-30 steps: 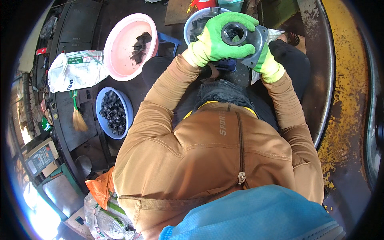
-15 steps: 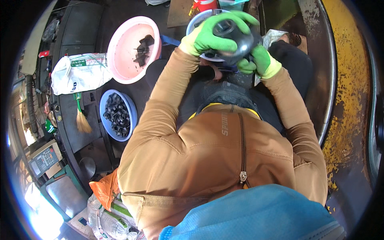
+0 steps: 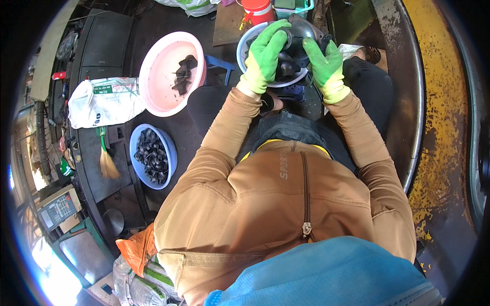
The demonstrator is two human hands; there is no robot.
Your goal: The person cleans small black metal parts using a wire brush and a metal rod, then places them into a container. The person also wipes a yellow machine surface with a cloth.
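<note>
Both my hands wear green gloves with yellow-green cuffs. A shiny black rounded plastic part point(image 3: 305, 33) is between them, above a light blue basin point(image 3: 242, 57). My left hand point(image 3: 264, 56) grips its left side, with fingers closed around a round end. Against the right, near side press the fingers of my right hand point(image 3: 326, 66). More black plastic pieces point(image 3: 287, 70) lie in the basin, partly hidden by my hands and the held part.
To the left stand a pink basin point(image 3: 153, 76) with dark curved pieces and a blue basin point(image 3: 173, 153) full of small black parts. A white sack point(image 3: 104, 109) and hand broom point(image 3: 108, 164) lie farther left. A red bucket point(image 3: 258, 7) is beyond; a metal edge point(image 3: 419, 102) runs along the right.
The black part has moved slightly away from me and turned. My right hand has shifted from beneath it to its near right side, and more of the basin's contents shows.
</note>
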